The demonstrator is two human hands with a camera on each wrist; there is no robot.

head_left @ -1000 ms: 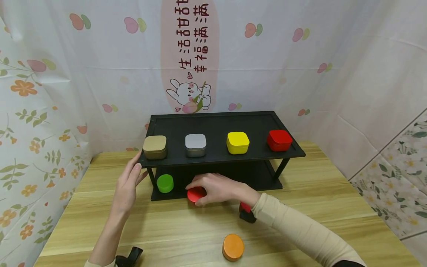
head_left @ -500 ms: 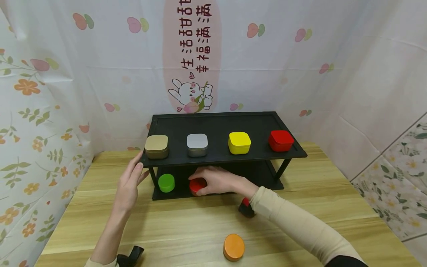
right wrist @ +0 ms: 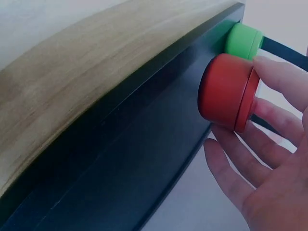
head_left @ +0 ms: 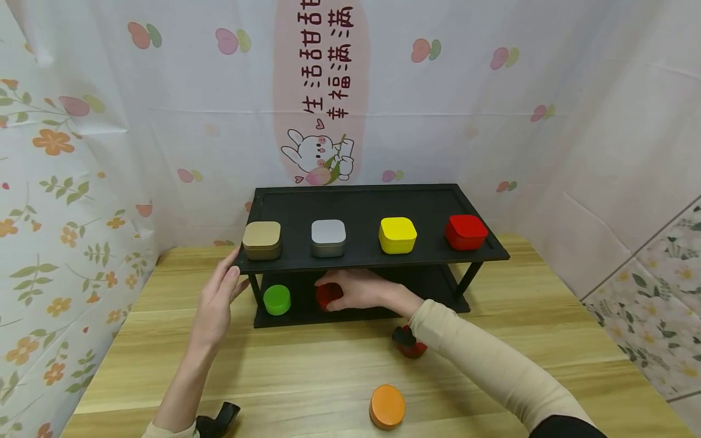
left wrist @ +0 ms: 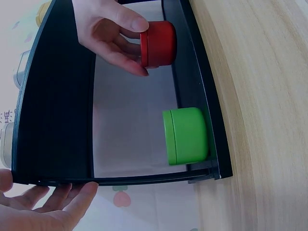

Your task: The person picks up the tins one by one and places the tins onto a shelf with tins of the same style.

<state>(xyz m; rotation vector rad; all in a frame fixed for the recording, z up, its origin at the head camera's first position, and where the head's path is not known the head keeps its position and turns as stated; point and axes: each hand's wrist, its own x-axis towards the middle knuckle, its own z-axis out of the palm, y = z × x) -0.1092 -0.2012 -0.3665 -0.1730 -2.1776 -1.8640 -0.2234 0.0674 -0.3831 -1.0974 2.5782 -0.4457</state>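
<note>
Looks like the placing step: holding the round red tin (left wrist: 162, 44) in the right hand (head_left: 361, 289), pinched near its top between thumb and fingers, over the lower shelf (head_left: 421, 286), to the right of the green tin (left wrist: 190, 136) and apart from it, roughly below the silver square tin (head_left: 328, 238) on the upper shelf (head_left: 361, 204). Cannot tell from these views whether already bearing on the lower shelf or just above it. At the near left corner of the upper shelf, touching its edge with the left hand (head_left: 215, 301), fingers mostly straight and slightly apart, with nothing picked up there; perhaps steadying it. Calls next, by this judgement, for setting the base flat, minding the overhang above the knuckles, then spreading thumb and fingers to let go without nudging the green tin. On the wooden table (head_left: 301, 371), nearer the camera, 1 orange tin (head_left: 387, 407), possibly to reach for afterwards; beside the right sleeve (head_left: 493, 359), something red (head_left: 414, 351), partly hidden, too unclear to name.
</note>
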